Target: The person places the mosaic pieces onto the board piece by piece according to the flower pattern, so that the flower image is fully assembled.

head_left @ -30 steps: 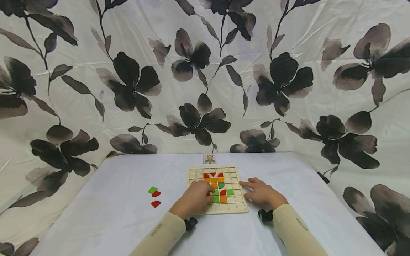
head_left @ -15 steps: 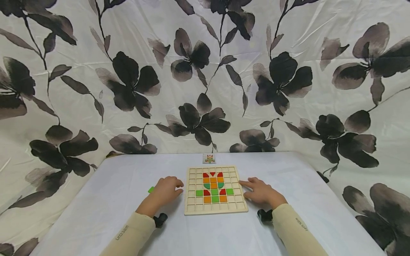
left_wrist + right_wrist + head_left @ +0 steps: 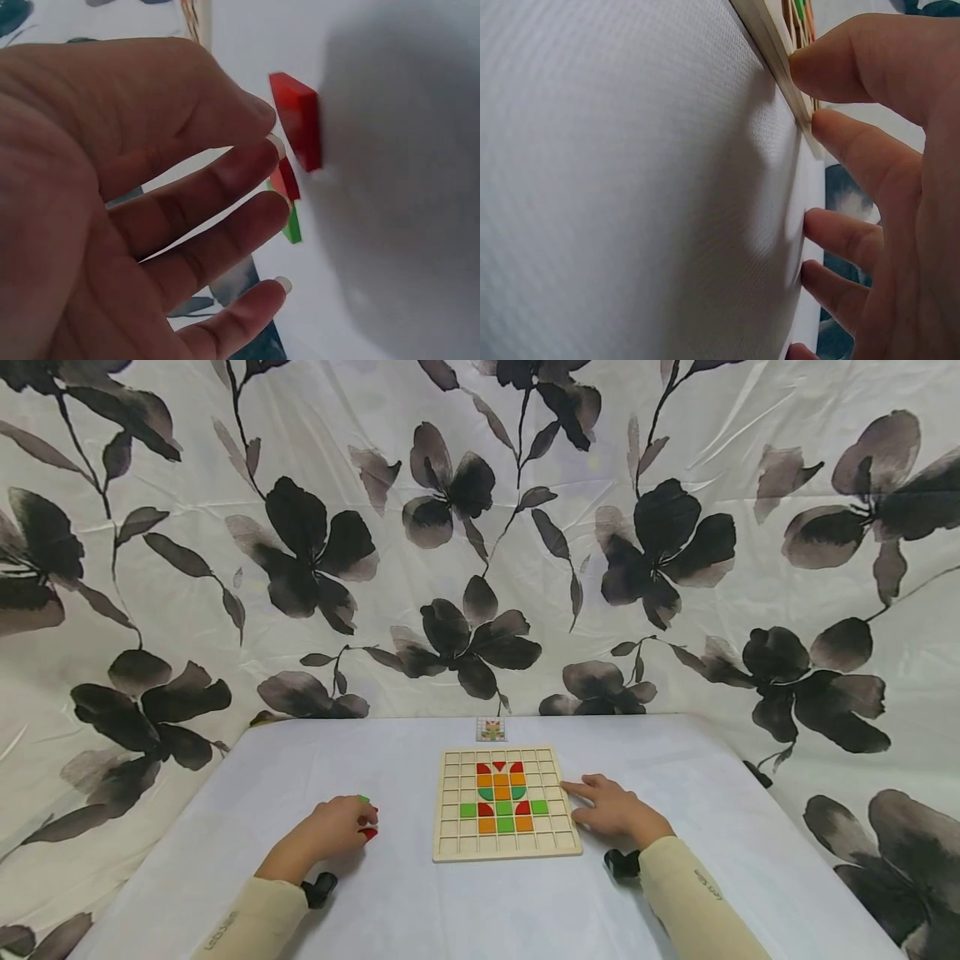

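Observation:
My left hand [image 3: 330,828] is over the left side of the table, with its thumb and fingertips beside a red quarter-round tile [image 3: 297,120]. Another red tile [image 3: 283,180] and a green square tile [image 3: 295,223] lie behind the fingers, partly covered. At the centre is a wooden grid board [image 3: 450,845] with red, orange and green tiles set in its cells in a flower-like pattern. My right hand [image 3: 617,810] rests at the board's right edge, thumb and index fingertip touching the rim, the other fingers on the table.
A small pattern card [image 3: 491,729] lies behind the board near the table's back edge. White cloth covers the table [image 3: 525,910]. A floral curtain [image 3: 480,527] hangs behind and at both sides.
My left hand has left the board, where a red tile and a green tile now show in the left columns, and has moved left to the loose tiles. The right hand stays put.

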Demonstrator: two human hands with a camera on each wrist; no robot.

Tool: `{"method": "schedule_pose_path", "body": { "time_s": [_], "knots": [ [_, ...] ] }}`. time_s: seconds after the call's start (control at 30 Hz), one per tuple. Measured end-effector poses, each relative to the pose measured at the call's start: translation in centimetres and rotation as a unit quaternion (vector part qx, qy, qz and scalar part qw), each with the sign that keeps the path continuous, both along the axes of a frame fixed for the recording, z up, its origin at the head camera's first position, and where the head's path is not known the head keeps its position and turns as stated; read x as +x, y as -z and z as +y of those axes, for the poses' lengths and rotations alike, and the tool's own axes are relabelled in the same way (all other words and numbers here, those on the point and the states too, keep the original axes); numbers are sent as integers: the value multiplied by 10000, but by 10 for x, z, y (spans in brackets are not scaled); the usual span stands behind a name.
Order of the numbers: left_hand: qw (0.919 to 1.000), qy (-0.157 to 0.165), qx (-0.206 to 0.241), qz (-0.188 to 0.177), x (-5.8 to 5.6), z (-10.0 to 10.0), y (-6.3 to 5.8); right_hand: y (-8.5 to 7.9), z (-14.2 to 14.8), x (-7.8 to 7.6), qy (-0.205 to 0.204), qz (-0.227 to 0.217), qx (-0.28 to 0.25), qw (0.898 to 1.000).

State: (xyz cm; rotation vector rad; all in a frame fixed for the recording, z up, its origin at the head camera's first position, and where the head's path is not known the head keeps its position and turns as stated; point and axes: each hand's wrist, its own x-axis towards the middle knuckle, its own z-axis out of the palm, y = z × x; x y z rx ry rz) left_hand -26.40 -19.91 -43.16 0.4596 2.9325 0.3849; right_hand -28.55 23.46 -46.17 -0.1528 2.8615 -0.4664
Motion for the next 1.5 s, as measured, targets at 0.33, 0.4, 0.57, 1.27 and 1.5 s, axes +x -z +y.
{"method": "schedule_pose_path", "body": {
  "time_s": [0.33,0.4,0.57,1.27,1.5],
  "knots": [
    [9996,-119,247,-118,1,-5,4,3,0,-1,-30,58,-4,10000],
    [9990,-110,409,-108,0,-6,4,2,0,-1,-42,81,7,10000],
    [9961,-52,870,-163,1,-8,4,2,1,0,-95,130,61,9999],
    [9845,-58,1710,-381,-12,71,11,2,2,1,-63,88,19,9999],
    [9814,-74,1819,-616,-18,99,13,2,2,1,-22,87,-8,10000]
  ]
}}
